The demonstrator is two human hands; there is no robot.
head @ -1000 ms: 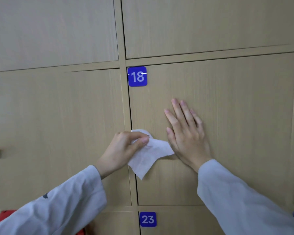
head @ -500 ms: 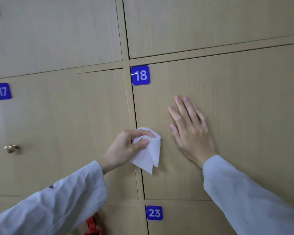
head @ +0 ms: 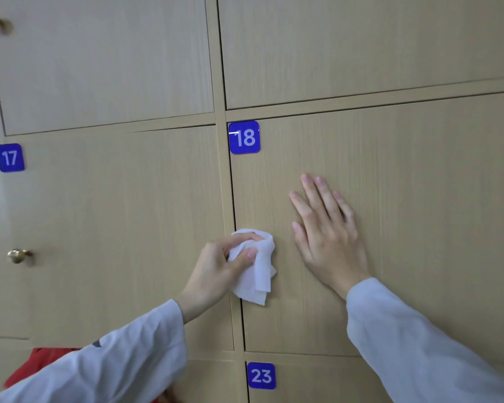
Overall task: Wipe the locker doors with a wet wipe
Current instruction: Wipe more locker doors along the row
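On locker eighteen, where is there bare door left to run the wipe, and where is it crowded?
Bare: door 18 right of the flat right hand, and above it beside the 18 label. Crowded: the lower left edge, where the left hand grips the wipe.

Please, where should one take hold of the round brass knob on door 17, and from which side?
Grip the knob by its round head, coming straight from the front, since it stands out from door 17 on a short neck. Fingers can close around the head from both sides. The left hand is nearer, but it holds the wipe.
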